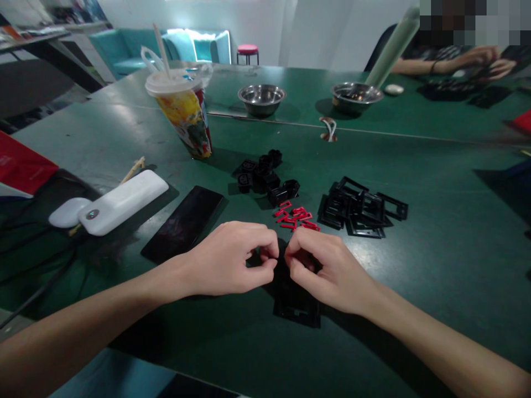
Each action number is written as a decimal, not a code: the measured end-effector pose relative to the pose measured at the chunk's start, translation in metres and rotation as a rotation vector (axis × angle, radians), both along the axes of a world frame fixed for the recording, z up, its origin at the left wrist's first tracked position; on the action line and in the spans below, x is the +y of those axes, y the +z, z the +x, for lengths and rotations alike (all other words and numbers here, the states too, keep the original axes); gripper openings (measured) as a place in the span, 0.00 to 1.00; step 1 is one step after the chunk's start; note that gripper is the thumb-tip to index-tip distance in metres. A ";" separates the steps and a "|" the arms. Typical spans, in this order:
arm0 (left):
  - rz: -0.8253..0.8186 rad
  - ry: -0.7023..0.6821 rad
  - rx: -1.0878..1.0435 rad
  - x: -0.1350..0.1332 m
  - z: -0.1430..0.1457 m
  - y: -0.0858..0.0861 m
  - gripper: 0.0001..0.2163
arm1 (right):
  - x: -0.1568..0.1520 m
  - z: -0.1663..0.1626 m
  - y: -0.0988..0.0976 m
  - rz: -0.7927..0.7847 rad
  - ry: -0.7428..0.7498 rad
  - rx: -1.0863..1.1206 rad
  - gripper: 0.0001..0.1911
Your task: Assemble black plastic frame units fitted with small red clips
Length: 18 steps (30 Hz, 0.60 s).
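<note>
My left hand (236,257) is closed in a pinch, thumb against curled fingers; whatever it may hold is hidden. My right hand (332,268) faces it closely, also pinched, its contents too small or covered to make out. Beneath and between the two hands a black rectangular plastic frame (296,312) lies on the green table, partly covered by them. Just beyond the fingertips is a small pile of red plastic pieces (296,214). Black molded plastic parts (263,176) are heaped farther back, and black rectangular frames (360,207) are stacked loosely to the right.
Left of my hands lie a dark phone (185,221) and a white device (124,202) with cables. A drink cup (182,113) with a straw stands behind them. Two metal bowls (262,100) sit farther back. Across the table, another person's hands (483,63) are over dark parts.
</note>
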<state>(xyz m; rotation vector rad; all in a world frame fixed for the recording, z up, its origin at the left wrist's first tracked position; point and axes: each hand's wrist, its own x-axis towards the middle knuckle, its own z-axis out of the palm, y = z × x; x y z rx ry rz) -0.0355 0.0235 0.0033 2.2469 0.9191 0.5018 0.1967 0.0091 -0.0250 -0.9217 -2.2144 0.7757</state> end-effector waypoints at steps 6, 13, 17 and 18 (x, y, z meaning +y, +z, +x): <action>0.006 -0.005 0.000 0.001 0.000 0.000 0.04 | 0.000 0.000 0.001 -0.014 -0.004 -0.024 0.05; 0.013 -0.012 0.010 0.001 0.000 0.001 0.04 | 0.000 0.000 0.001 -0.011 -0.008 -0.029 0.05; 0.022 -0.017 0.025 0.001 0.000 0.000 0.05 | 0.000 -0.001 0.000 -0.011 -0.010 -0.029 0.04; 0.025 -0.018 0.030 0.001 -0.001 0.000 0.05 | 0.000 -0.001 0.000 -0.009 -0.012 -0.028 0.04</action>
